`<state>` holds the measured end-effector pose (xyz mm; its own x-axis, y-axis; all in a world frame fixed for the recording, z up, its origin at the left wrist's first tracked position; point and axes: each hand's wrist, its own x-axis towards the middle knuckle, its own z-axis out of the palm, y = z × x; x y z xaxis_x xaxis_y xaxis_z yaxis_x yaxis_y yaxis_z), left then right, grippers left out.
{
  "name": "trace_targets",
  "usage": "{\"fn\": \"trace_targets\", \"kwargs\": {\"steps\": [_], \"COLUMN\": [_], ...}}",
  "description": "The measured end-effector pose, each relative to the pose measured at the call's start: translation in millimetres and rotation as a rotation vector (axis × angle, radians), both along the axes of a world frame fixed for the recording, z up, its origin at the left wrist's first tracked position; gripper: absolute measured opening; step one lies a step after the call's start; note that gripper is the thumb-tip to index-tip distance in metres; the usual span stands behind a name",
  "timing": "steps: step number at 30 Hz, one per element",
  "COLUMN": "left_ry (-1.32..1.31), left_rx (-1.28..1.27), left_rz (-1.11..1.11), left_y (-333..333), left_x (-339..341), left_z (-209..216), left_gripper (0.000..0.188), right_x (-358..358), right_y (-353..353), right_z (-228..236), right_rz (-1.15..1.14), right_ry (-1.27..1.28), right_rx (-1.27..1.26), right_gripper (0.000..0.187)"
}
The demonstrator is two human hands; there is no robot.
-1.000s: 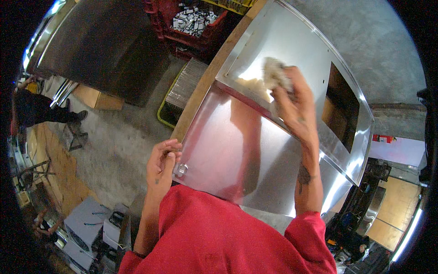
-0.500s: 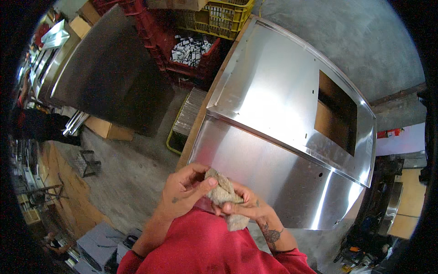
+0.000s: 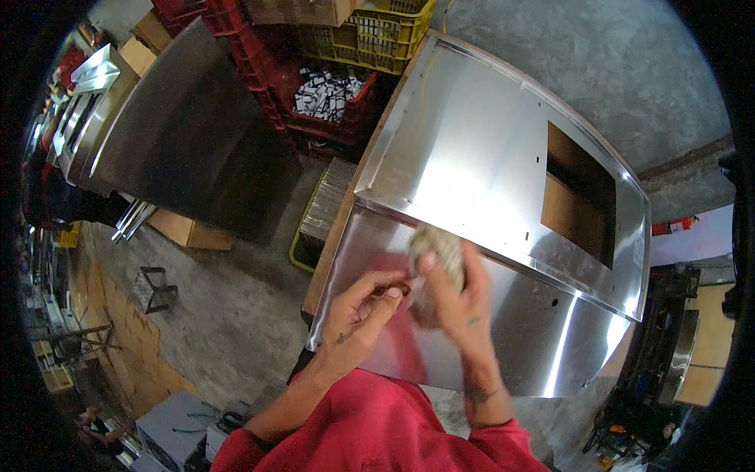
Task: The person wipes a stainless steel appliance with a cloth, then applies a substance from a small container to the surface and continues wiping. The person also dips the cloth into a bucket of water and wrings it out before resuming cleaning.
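Observation:
A crumpled beige rag is in my right hand, its fingers closed round it and somewhat blurred. The rag is over the front section of a shiny sheet-metal panel, close to its raised fold. Whether it touches the metal I cannot tell. To its left, my left hand has thumb and fingers drawn together in a pinch. What lies between those fingertips, if anything, is too small and dark to name. The far section of the metal has a rectangular cutout and a few small holes.
A red crate of small white-and-black pieces and a yellow crate stand beyond the panel's left. A yellow-rimmed bin of flat pieces sits beside the table. Further left are a large dark sheet and a small stool.
Both hands held the rag together near my body. They have parted: my right hand has carried the rag forward and right over the metal, while my left has let go of it.

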<state>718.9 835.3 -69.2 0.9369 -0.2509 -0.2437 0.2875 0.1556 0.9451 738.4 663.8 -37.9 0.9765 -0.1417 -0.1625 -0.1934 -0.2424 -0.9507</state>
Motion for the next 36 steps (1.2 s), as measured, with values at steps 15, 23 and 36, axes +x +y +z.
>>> {"fn": "trace_targets", "kwargs": {"steps": [15, 23, 36], "left_ry": [0.217, 0.217, 0.227], "left_rx": [0.119, 0.097, 0.114], "left_rz": [0.168, 0.146, 0.103], "left_y": [56, 48, 50], "left_x": [-42, -34, -24], "left_z": [-52, -68, -69], "left_gripper": [0.023, 0.027, 0.030], "right_x": [189, 197, 196], "right_y": [-53, -41, -43], "right_z": [-38, -41, -57], "right_rz": [1.036, 1.101, 1.062], "right_ry": [-0.577, -0.571, -0.597], "right_rx": [-0.763, -0.828, -0.768], "right_gripper": [0.027, 0.028, 0.033]}}
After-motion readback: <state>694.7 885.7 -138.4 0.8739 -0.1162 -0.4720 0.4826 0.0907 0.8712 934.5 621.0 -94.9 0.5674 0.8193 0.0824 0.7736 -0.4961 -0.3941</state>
